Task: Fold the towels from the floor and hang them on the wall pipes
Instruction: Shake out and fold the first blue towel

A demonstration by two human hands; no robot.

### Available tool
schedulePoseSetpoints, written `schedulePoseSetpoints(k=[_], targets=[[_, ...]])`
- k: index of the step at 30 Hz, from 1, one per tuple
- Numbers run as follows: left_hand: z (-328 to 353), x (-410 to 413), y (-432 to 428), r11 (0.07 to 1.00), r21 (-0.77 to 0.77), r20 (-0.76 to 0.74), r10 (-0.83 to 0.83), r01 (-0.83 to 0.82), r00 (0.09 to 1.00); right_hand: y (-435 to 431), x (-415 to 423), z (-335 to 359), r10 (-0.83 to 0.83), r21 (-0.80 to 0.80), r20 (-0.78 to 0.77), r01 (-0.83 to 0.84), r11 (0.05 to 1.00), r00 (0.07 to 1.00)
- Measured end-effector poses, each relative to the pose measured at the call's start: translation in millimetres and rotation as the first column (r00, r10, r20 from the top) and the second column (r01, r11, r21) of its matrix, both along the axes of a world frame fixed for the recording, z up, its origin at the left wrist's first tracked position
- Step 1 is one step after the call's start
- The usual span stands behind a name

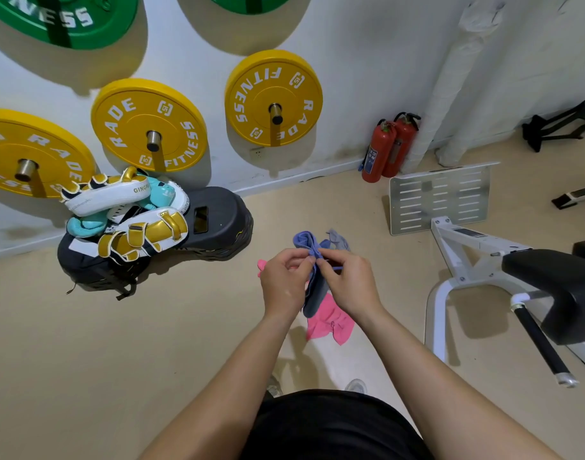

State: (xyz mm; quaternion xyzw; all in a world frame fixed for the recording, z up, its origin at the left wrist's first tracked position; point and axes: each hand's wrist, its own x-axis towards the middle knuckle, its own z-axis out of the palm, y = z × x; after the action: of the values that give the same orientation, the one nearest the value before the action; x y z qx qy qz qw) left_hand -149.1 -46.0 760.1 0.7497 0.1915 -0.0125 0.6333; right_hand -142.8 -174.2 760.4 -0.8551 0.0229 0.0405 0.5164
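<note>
Blue-purple cloth towel [312,287]: pinched at its top edge by left hand [284,280] and right hand [349,283]. Yellow wall-mounted weight plate [274,97], lettered "RADE FITNESS". White-and-gold padded mitt [107,194], lettered "GINGP…".

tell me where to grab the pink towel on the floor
Probably best to pinch the pink towel at its near corner, coming from above: it lies crumpled on the floor, and that end shows clear of the blue towel hanging over it.

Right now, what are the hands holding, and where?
Both the left hand and right hand pinch the blue cloth towel near its upper end; the rest hangs.
</note>
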Motion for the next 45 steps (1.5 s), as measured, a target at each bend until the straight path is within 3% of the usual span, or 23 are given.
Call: schedulePoseSetpoints(k=[4,8,10,12,15,17,24,30,35,37,40,42,45], targets=[[7,-2,4,0.998,-0.066,0.009,-0.007,0.008,1.000,-1,0,5,0.080,0.039,0.019,-0.081,0.996,0.997],[11,-3,16,0.984,-0.063,0.023,-0.163,0.164,0.986,-2,11,8,0.054,0.089,0.003,-0.054,0.995,0.999],[14,-4,26,0.983,-0.012,0.036,-0.185,0.185,0.982,-2,18,11,0.070,0.092,0.000,-0.070,0.993,0.998],[15,-6,41,0.974,0.167,0.061,-0.168,0.156,0.984,-3,22,17,0.097,0.103,0.005,-0.097,0.990,0.995],[9,-7,68,0.799,0.548,0.033,-0.315,0.246,0.949,-4,27,29,0.147,0.175,0.004,-0.146,0.974,0.989],[3,-7,78,0.669,0.666,-0.042,-0.408,0.331,0.912,-5,29,34,0.194,0.200,0.007,-0.192,0.961,0.981],[-2,6,83,0.376,0.867,-0.097,-0.518,0.328,0.850,-16,39,41,0.293,0.170,-0.007,-0.288,0.943,0.956],[2,17,98,0.300,0.923,-0.048,-0.531,0.240,0.846,-34,42,33,0.237,0.080,-0.039,-0.234,0.969,0.971],[33,28,98,0.356,0.913,0.058,-0.599,0.201,0.799,-40,38,12,0.103,-0.059,-0.098,-0.109,0.992,0.990],[42,31,94,0.335,0.912,0.029,-0.628,0.236,0.778,-37,36,14,0.070,-0.045,-0.089,-0.074,0.996,0.994],[40,36,101,0.359,0.894,-0.021,-0.562,0.267,0.827,-29,37,29,0.072,0.031,-0.025,-0.071,0.997,0.997],[37,38,106,0.439,0.858,-0.011,-0.504,0.267,0.864,-24,41,34,0.111,0.002,0.010,-0.111,0.994,0.994],[40,36,98,0.700,0.663,0.078,-0.419,0.267,0.904,-23,48,32,0.096,-0.060,0.001,-0.096,0.994,0.995]])
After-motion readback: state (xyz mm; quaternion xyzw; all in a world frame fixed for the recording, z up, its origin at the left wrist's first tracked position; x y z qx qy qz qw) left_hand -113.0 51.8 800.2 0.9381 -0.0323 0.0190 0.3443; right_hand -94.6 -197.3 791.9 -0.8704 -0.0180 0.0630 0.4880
